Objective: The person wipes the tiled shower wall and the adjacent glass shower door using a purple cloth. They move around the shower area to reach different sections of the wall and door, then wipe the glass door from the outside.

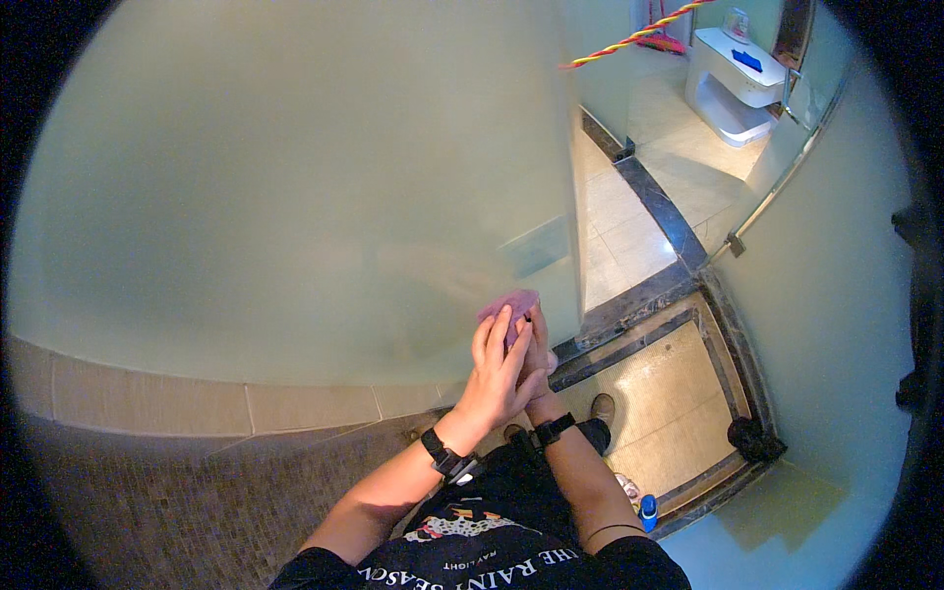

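Both of my hands are together in front of a large frosted glass panel point(310, 221), low and near its right edge. My left hand point(494, 369) lies across a bunched purple cloth point(516, 301), its fingers spread over it. Behind it, partly covered, my right hand point(540, 350) also touches the cloth. Which hand carries the cloth's weight is hard to tell. Dark bands sit on both wrists.
A stone sill point(627, 302) frames a tiled floor area point(664, 391) at the right. A blue-capped bottle point(648, 512) stands near my right elbow. Farther off are a white cabinet point(730, 96) with a blue cloth point(747, 60) and a twisted red-yellow cord point(634, 35).
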A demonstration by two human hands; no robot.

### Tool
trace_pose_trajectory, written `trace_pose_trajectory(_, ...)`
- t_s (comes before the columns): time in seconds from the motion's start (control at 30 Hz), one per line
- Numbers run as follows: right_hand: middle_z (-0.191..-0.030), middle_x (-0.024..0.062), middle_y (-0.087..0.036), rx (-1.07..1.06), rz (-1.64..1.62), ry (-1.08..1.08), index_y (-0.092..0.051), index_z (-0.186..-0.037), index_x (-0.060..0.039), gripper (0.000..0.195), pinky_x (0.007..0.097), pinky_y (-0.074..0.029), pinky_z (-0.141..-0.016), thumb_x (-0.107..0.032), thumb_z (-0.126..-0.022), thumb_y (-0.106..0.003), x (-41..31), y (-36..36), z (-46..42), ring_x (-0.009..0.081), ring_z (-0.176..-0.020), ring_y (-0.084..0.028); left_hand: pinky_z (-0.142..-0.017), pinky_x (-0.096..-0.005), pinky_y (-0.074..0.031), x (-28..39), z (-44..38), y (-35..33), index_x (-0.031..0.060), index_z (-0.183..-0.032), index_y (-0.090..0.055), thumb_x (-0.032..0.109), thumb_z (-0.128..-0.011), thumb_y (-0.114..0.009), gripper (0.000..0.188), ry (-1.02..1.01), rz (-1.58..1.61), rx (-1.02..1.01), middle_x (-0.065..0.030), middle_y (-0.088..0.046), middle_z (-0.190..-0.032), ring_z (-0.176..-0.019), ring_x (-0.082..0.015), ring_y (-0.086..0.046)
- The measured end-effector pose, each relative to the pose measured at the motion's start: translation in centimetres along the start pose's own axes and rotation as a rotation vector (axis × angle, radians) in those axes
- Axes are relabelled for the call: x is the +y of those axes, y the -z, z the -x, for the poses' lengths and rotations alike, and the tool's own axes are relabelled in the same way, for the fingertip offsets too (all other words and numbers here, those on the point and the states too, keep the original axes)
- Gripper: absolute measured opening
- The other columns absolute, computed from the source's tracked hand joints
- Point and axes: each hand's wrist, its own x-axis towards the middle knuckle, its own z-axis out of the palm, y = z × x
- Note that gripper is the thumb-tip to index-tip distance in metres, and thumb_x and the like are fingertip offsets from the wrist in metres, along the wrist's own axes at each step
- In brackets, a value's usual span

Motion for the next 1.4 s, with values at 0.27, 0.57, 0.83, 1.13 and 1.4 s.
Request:
trace_pose_trajectory(0.27, -0.140, 0.0170, -0.052, 0.076, 0.037, -0.035, -0.057, -0.134, -0.0047, 0.038, 0.0521, -0.042, -0.111, -0.025, -0.102, -0.061, 2.2, 3.9, -4.0, 0.0360, -0.133, -0.047, -0.119, -0.0512, -0.035, 2.8, -6.4, -0.5, -0.0049, -0.146, -0.048, 0.016, -0.080, -0.081, 0.077, -0.165, 0.045, 0.054, -0.0251, -0.034, -0.160, -0.141, -0.0471, -0.035)
trace_pose_trajectory(0.57, -0.142, 0.0167, -0.051, 0.110, 0.052, -0.094, -0.056, -0.135, -0.0054, 0.039, 0.0516, -0.042, -0.112, -0.026, -0.102, -0.060, 4.4, 3.7, -4.1, 0.0353, -0.135, -0.046, -0.120, -0.0484, -0.035, 1.3, -6.5, -2.0, -0.0089, -0.141, -0.053, 0.023, -0.082, -0.078, 0.071, -0.137, 0.035, 0.017, -0.0210, -0.041, -0.159, -0.141, -0.0420, -0.039)
trace_pose_trajectory(0.83, -0.144, 0.0163, -0.050, 0.095, 0.049, -0.143, -0.055, -0.137, -0.0060, 0.040, 0.0512, -0.042, -0.112, -0.027, -0.103, -0.060, 4.9, 0.8, -0.3, 0.0347, -0.137, -0.045, -0.116, -0.0489, -0.038, -1.9, -2.8, -4.1, -0.0100, -0.136, -0.056, 0.030, -0.081, -0.077, 0.071, -0.106, -0.052, -0.048, -0.0188, -0.044, -0.156, -0.136, -0.0413, -0.044)
trace_pose_trajectory(1.13, -0.146, 0.0160, -0.049, 0.036, 0.068, -0.199, -0.054, -0.139, -0.0067, 0.042, 0.0506, -0.042, -0.113, -0.028, -0.103, -0.059, 4.6, -3.8, 5.6, 0.0341, -0.139, -0.044, -0.114, -0.0492, -0.040, -5.4, 2.5, -3.1, -0.0076, -0.138, -0.055, 0.028, -0.079, -0.079, 0.072, -0.027, -0.122, -0.121, -0.0165, -0.042, -0.158, -0.134, -0.0409, -0.045)
trace_pose_trajectory(1.4, -0.147, 0.0157, -0.049, -0.047, 0.071, -0.263, -0.053, -0.141, -0.0073, 0.043, 0.0502, -0.042, -0.114, -0.028, -0.104, -0.058, 3.4, -8.0, 11.8, 0.0335, -0.140, -0.043, -0.117, -0.0526, -0.035, -8.3, 8.5, -1.0, -0.0061, -0.135, -0.057, 0.023, -0.079, -0.079, 0.067, 0.105, -0.121, -0.132, -0.0182, -0.043, -0.156, -0.137, -0.0426, -0.043)
